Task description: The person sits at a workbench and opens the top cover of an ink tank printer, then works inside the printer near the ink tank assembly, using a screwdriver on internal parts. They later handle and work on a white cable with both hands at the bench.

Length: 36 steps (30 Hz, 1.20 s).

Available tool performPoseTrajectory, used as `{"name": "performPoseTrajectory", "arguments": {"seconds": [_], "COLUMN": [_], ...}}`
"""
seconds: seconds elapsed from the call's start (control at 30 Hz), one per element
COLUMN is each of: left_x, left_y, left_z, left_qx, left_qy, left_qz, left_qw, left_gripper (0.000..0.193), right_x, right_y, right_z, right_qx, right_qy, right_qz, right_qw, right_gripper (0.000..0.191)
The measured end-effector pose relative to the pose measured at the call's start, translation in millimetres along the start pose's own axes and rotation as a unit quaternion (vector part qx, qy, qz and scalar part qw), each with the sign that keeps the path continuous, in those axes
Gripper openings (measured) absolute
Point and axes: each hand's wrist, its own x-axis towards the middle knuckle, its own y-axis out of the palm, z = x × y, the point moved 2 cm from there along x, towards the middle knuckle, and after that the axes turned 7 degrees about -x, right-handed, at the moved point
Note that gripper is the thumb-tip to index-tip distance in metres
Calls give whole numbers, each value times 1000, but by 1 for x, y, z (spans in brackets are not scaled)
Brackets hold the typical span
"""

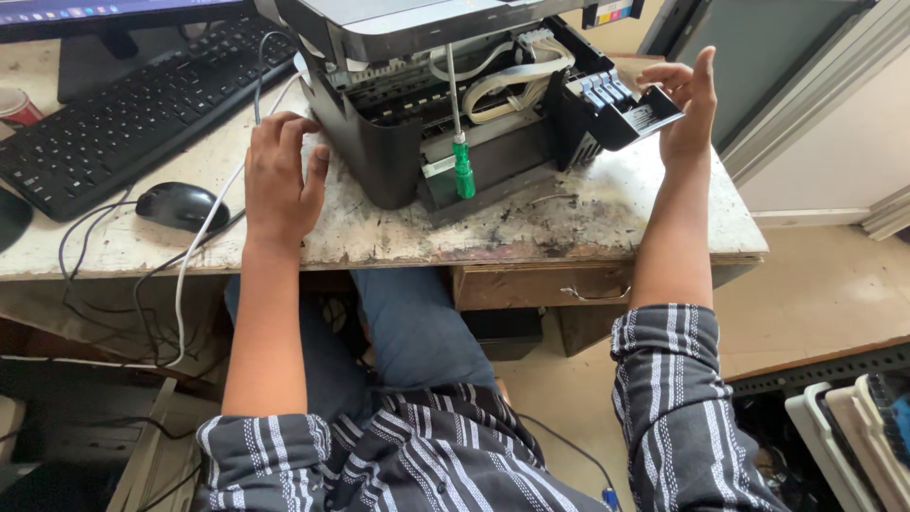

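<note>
The left hand [280, 180] lies flat and empty on the worktop [607, 213] beside the printer [427, 104]. The right hand [684, 95], fingers spread, touches the printer's black side cover [633, 118] near the worktop's right edge.

Black keyboard [133, 109] up-left of the left hand, monitor base [90, 71] behind it. Black mouse [180, 206] just left of that hand, white cable [204, 246] running past its wrist off the desk edge. Red cup [17, 106] far left. Drawer [540, 284] under the worn tabletop [588, 213], below the right forearm. Tan floor [815, 284] right of it.
</note>
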Motion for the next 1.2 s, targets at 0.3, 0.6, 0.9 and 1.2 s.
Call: {"name": "performPoseTrajectory", "arguments": {"seconds": [0.3, 0.6, 0.9, 1.2], "left_x": [-6, 1, 2, 7], "left_y": [3, 3, 0, 1], "left_z": [5, 1, -5, -5], "left_qx": [10, 9, 11, 18], "left_qy": [3, 11, 1, -7], "left_qz": [-2, -3, -4, 3], "left_qw": [1000, 1000, 1000, 1000], "left_gripper": [21, 19, 15, 16], "right_x": [-4, -1, 1, 1], "right_y": [23, 20, 22, 17], "right_z": [0, -8, -20, -10], "right_qx": [41, 137, 255, 215], "right_qy": [39, 70, 105, -11], "right_qz": [103, 123, 140, 76], "right_qw": [993, 980, 951, 973], "right_gripper": [95, 95, 77, 81]}}
